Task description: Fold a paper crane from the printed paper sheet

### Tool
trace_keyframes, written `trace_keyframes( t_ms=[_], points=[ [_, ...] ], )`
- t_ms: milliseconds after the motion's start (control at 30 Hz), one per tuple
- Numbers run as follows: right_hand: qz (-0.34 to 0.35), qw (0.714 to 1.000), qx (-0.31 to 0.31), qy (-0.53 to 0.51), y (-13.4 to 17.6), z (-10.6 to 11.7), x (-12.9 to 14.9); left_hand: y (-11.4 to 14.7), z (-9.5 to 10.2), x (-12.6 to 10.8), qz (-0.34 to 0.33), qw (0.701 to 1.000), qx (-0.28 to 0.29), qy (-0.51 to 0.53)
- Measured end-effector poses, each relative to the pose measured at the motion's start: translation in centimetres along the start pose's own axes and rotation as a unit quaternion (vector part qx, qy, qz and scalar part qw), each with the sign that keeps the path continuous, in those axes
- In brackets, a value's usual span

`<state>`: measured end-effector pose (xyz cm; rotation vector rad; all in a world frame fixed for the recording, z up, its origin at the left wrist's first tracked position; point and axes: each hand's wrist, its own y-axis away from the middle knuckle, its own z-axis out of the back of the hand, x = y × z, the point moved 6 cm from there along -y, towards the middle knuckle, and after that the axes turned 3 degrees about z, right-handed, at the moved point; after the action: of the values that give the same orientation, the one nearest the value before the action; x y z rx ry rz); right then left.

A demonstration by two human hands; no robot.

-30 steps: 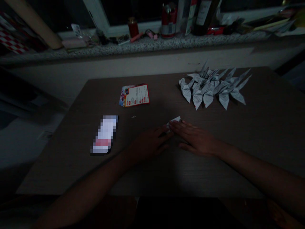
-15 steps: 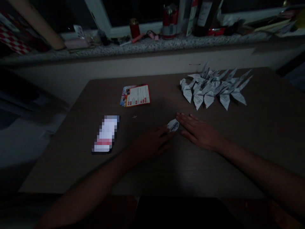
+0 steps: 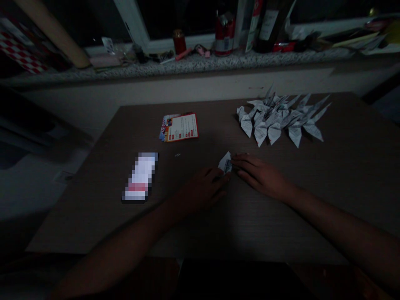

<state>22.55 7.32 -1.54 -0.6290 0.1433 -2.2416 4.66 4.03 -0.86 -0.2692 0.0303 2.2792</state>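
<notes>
A small folded piece of printed paper [image 3: 225, 163] lies flat on the table in front of me, narrowing to a point at its far end. My left hand [image 3: 206, 187] grips its near left part, fingers bent over it and pressing it to the tabletop. Against the paper's right edge rest the fingertips of my right hand [image 3: 261, 173]. That hand lies low and open, its fingers stretched out towards the left. The paper's near end is partly hidden under my left fingers.
Several folded paper cranes [image 3: 278, 121] stand in a cluster at the back right of the brown table [image 3: 200, 233]. Printed cards [image 3: 181, 127] lie at the back, and a phone [image 3: 140, 177] with a lit, blurred screen is on the left. A cluttered stone windowsill [image 3: 193, 63] runs behind.
The paper has turned a little, so its tip points more away from me. My right fingertips have drawn slightly nearer to me along its right edge. My left hand stays on it.
</notes>
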Motion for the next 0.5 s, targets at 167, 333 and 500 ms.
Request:
trace_keyframes(
  t_ms=[167, 333, 500],
  points=[
    [-0.011, 0.999, -0.018, -0.048, 0.02, -0.28, 0.11, 0.02, 0.25, -0.09, 0.004, 1.0, -0.009, 0.028],
    [-0.028, 0.997, -0.041, -0.054, 0.03, -0.45, -0.14, -0.13, 0.31, -0.37, -0.033, 0.996, -0.02, 0.075],
    [-0.038, 0.994, -0.075, -0.065, -0.23, -0.72, -0.34, -0.36, -0.15, -0.07, -0.052, 0.989, -0.049, 0.132]
  ],
)
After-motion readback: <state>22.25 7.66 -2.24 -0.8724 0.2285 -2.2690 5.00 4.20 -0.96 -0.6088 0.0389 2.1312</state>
